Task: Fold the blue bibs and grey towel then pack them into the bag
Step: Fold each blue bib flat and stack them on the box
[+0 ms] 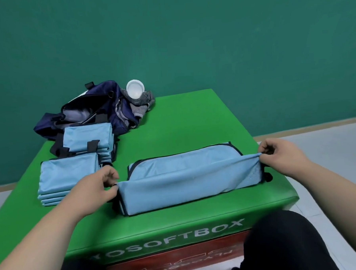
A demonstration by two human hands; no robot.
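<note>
"Blue nearly finished?"

"Nearly. Near stack (68,175) and far stack (88,137) of folded bibs at the left of the green surface (193,121), just in front of the bag (85,110). One more blue bib (187,181) mid-fold at the front edge."

"Held how?"

"Pinched at both ends of the raised crease. Left hand (97,184) with fingers (111,180) curled on the left corner, right hand (281,152) likewise on the right."

"And the rest?"

"Grey towel (142,105) crumpled against the bag's right side, unfolded, under a white cup (135,89). Bag gaping open, no bib seen inside. Judging by that, most bib folding done; towel and all packing left."
</note>
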